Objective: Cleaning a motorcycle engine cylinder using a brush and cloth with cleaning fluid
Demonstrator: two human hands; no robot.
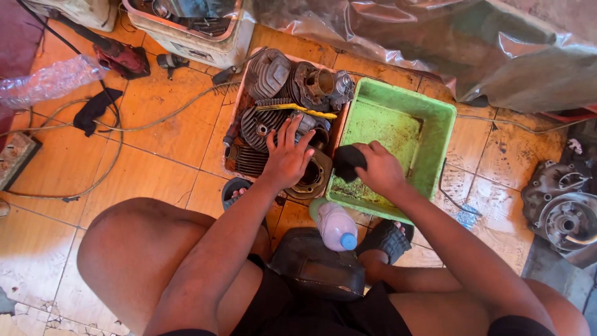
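Taking the grimy green plastic tray [429,118] on the orange tiled floor [155,162] as landmark: the right hand [380,169] hangs over the tray's near left corner, fingers closed round a dark, rounded lump [348,162], either a rag or a small part; which one cannot be told. Just left of the tray stands a shallow box of finned grey metal engine cylinders [273,118]. The left hand [287,155] lies spread wide and flat on those cylinders, gripping nothing. A plastic bottle with a blue cap [336,226] lies tipped on its side just below the tray's near edge, between the person's sandalled feet.

As a judgement, the cylinders are heaped loosely, so weight from the flat left hand could shift one and pinch fingers against the fins. The bottle so close by could be knocked and roll away. Oily residue in the tray could make the dark lump slip.
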